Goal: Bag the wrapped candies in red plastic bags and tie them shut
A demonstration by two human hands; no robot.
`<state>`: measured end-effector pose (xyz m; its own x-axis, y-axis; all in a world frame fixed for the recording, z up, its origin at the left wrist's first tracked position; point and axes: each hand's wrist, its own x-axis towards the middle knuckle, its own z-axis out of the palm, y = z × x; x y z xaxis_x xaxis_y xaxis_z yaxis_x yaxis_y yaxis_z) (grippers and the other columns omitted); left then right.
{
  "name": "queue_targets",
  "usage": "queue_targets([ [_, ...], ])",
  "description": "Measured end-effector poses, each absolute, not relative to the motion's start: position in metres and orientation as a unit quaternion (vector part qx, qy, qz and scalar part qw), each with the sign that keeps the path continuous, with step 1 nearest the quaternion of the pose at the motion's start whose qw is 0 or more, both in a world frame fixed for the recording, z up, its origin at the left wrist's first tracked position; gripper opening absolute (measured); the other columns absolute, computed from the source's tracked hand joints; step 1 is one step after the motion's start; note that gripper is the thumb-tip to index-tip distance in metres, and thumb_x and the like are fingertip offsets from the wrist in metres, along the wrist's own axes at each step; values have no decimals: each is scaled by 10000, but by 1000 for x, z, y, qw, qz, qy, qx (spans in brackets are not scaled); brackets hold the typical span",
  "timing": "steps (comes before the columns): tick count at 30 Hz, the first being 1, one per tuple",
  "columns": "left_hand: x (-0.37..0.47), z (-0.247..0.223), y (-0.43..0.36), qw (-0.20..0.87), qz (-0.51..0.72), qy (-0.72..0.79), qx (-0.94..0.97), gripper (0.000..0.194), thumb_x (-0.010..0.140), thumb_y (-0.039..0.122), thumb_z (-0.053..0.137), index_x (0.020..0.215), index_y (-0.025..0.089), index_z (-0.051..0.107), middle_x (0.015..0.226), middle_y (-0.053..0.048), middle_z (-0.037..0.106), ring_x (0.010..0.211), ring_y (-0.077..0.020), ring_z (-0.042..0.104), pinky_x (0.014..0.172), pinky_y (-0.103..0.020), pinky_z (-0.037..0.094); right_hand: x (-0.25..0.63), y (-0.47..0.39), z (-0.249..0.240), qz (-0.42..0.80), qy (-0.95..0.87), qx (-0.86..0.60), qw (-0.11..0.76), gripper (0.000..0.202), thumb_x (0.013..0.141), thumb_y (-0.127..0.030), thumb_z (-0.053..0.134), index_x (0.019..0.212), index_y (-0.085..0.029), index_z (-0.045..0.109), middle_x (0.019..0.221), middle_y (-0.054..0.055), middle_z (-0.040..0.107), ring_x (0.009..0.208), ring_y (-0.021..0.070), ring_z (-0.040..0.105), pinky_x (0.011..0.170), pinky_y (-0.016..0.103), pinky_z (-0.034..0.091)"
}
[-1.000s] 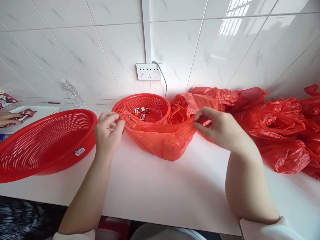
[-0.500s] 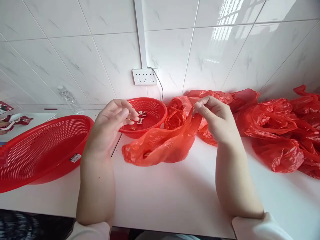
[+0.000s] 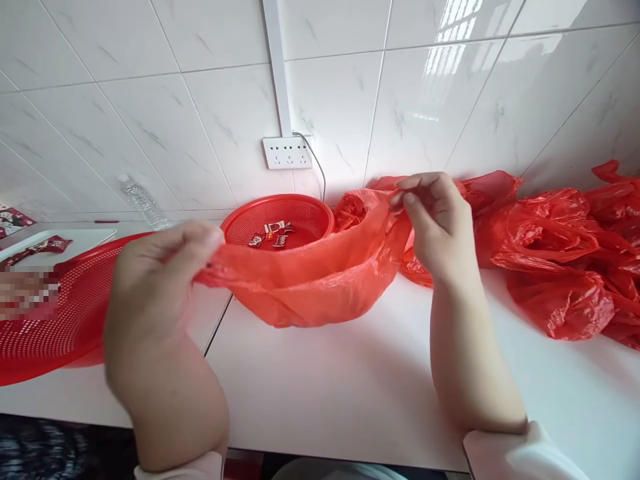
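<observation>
A red plastic bag (image 3: 310,287) is stretched sideways between my two hands, above the white table. My left hand (image 3: 160,273), slightly blurred, pinches the bag's left end. Its right end is gripped between thumb and fingers of my right hand (image 3: 437,217). Just behind the bag stands a small round red basket (image 3: 240,217), partly covered by it, with several small wrapped packets (image 3: 277,233) inside. The large red basket (image 3: 65,327) is to the left, partly hidden behind my left hand and forearm.
Crumpled red plastic bags (image 3: 555,260) are heaped along the right side by the wall. At the left are a clear plastic bottle (image 3: 143,200), a white tray (image 3: 95,237) with dark red packets, and another person's hand (image 3: 23,290) over the large basket. A wall socket (image 3: 287,153) has a cable attached.
My left hand has moved left and closed on the bag's left end, pulling it wide. My right hand has risen slightly. The other person's hand has come further in over the large basket.
</observation>
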<state>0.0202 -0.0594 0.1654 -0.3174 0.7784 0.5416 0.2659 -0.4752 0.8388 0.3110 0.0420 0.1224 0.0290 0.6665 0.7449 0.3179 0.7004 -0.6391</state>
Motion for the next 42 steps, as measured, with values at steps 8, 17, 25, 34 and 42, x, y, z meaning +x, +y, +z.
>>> queue_targets([
  [8,34,138,12,434,571,368,592,470,807,591,637,1167,289,636,1023,-66,675,948,-242,679,841,-419,561,302,54,114,78,-677,-442,584,167,893,-249,569,957,-216,720,910,42,711,748,172,649,735,342,540],
  [17,91,114,-1,466,427,386,672,169,872,391,656,860,223,639,645,30,492,533,-86,449,515,-226,435,266,15,124,167,-861,-113,466,274,975,-191,449,1105,-253,682,1307,64,620,1211,211,583,1003,390,509],
  [25,85,118,2,546,362,398,642,507,965,583,412,819,165,658,422,30,488,403,-111,515,508,-253,481,274,42,114,248,-837,-194,448,219,928,-166,509,1078,-197,665,891,32,697,876,157,656,833,328,542],
  [34,59,114,26,653,400,405,500,430,942,502,524,1212,206,681,546,16,602,490,-82,556,553,-195,457,297,36,121,286,-875,-189,341,101,835,-98,585,831,-193,619,859,22,670,782,141,625,744,293,523],
  [42,69,117,10,522,354,365,685,354,995,435,421,922,157,628,680,5,570,529,-89,538,544,-225,464,266,50,100,411,-751,-205,474,234,972,-408,527,969,-197,628,993,43,684,918,154,643,828,293,515],
])
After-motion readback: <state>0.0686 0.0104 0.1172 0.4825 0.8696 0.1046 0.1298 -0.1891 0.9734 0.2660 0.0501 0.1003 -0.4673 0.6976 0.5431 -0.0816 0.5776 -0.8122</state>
